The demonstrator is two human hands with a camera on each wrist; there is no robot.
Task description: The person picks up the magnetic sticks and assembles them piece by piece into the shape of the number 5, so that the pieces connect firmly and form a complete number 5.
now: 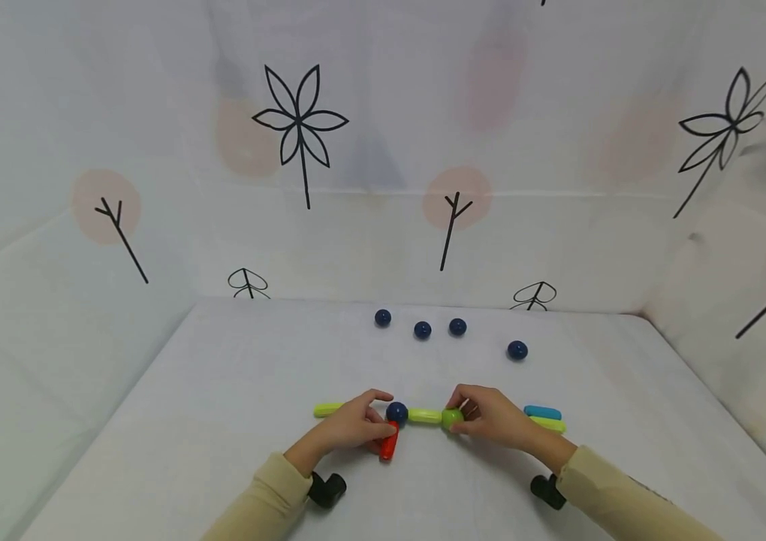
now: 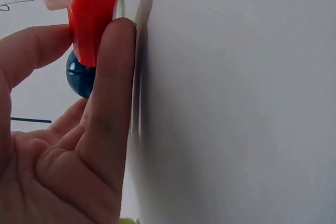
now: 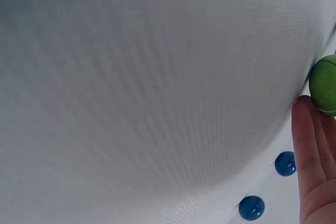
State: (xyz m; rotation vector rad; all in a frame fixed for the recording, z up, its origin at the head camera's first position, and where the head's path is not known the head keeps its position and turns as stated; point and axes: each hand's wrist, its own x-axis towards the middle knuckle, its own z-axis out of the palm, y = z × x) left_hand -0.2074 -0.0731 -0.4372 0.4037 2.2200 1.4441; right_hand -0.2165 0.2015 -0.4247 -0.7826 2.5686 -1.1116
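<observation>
My left hand (image 1: pixel 354 422) pinches a red stick (image 1: pixel 388 443) between thumb and fingers. The stick's upper end meets a dark blue ball (image 1: pixel 396 412); the left wrist view shows the red stick (image 2: pixel 93 19) up close, a pale hole in its near end. From the blue ball a yellow-green stick (image 1: pixel 425 416) runs right to a green ball (image 1: pixel 451 418). That green ball is held by my right hand (image 1: pixel 491 417), thumb in front and fingers behind. The right wrist view catches only part of the green ball (image 3: pixel 324 85) against the fingers.
Several loose blue balls, one of them at the right (image 1: pixel 517 350), lie toward the back. A yellow-green stick (image 1: pixel 327 409) is partly behind my left hand. Right of my right hand lie a light blue stick (image 1: pixel 542 412) and another yellow-green stick (image 1: pixel 548 424). White cloth covers the table.
</observation>
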